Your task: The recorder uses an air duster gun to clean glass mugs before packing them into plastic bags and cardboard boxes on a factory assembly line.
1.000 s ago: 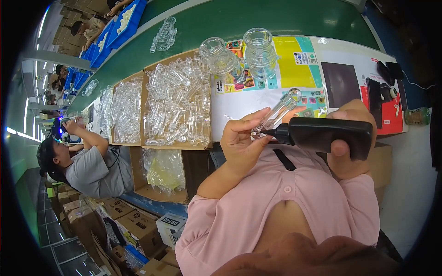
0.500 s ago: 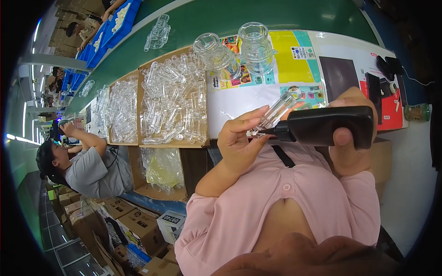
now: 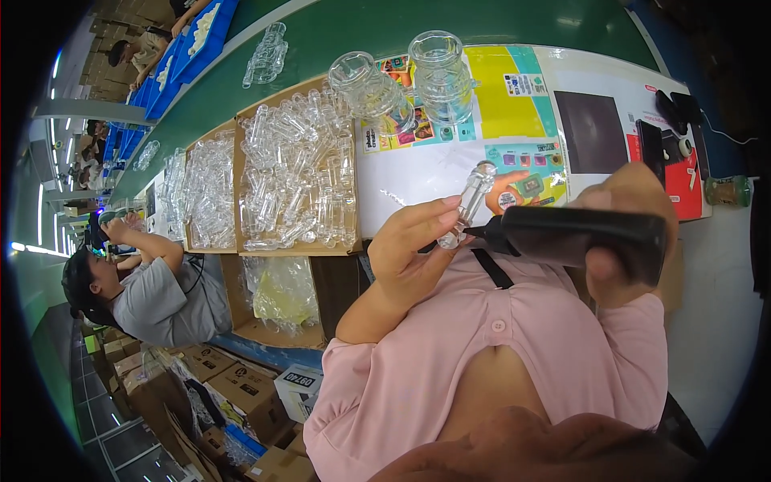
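Between the fingers of my left hand [image 3: 414,249] is a clear plastic tube-shaped piece [image 3: 475,193], tilted with its round end up and away from me. My right hand [image 3: 622,233] is wrapped round a black squeeze bottle [image 3: 574,237] lying sideways, its thin nozzle pointing left. The nozzle tip is at the lower end of the clear piece, close to my left fingertips; whether it touches cannot be made out. Beyond my hands, two clear jar-like vessels, one upright [image 3: 440,80] and one leaning [image 3: 369,88], stand on the printed sheet.
Left of my hands, a cardboard box [image 3: 301,173] holds many clear pieces, with another box [image 3: 210,193] beside it. A clear assembled part [image 3: 265,55] lies on the green table [image 3: 353,28]. A co-worker in grey [image 3: 173,297] sits at left. Black devices [image 3: 650,153] lie at right.
The clear piece has turned more upright in my left fingers. My right hand and the bottle have shifted slightly right, the nozzle moving with them.
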{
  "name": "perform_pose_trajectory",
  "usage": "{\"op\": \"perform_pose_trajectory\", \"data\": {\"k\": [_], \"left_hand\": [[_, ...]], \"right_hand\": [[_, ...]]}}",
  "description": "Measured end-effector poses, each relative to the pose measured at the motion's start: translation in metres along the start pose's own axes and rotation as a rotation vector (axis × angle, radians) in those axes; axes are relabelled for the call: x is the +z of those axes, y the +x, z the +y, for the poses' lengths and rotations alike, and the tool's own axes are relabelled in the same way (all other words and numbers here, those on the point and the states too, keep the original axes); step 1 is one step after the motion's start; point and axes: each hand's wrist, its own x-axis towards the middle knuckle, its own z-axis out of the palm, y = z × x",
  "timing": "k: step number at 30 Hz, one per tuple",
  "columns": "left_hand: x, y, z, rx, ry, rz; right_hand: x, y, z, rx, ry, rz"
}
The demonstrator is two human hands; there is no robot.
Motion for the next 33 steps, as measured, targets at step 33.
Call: {"op": "perform_pose_trajectory", "data": {"k": [33], "left_hand": [[0.003,-0.005,0.008,-0.412,-0.657,0.046]], "right_hand": [[0.032,-0.007,0.015,-0.827,0.026,0.118]]}}
